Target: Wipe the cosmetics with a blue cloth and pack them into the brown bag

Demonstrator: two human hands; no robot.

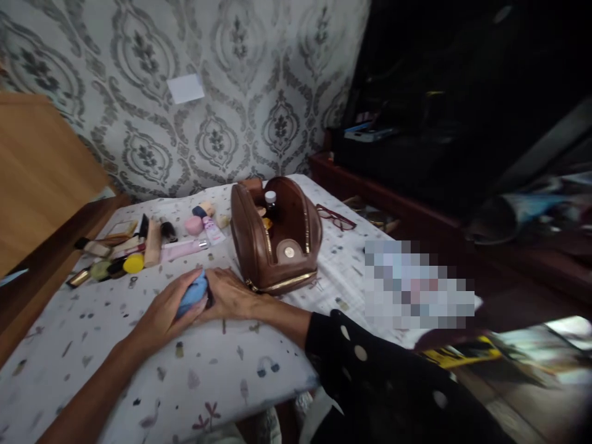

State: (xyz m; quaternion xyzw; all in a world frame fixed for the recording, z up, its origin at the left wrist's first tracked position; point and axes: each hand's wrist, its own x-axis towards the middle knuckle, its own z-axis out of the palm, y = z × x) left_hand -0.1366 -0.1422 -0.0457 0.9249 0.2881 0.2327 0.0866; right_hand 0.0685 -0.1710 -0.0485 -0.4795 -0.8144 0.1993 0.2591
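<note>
Both of my hands meet on the patterned bedsheet (222,376) around a small light-blue soft object (193,293). My left hand (167,313) cups it from the left with fingers curled over it. My right hand (230,295) presses against it from the right, fingers closed on it. Just behind my right hand stands an open brown leather cosmetic pouch (272,237) with a gold zipper; a small dark bottle with a white cap (271,203) stands inside it.
A cluster of cosmetics lies at the left rear: a yellow round item (133,264), a pink jar (193,225), tubes and brushes. Red-framed glasses (335,217) lie right of the pouch. A wooden headboard (37,172) is on the left, dark clutter on the right.
</note>
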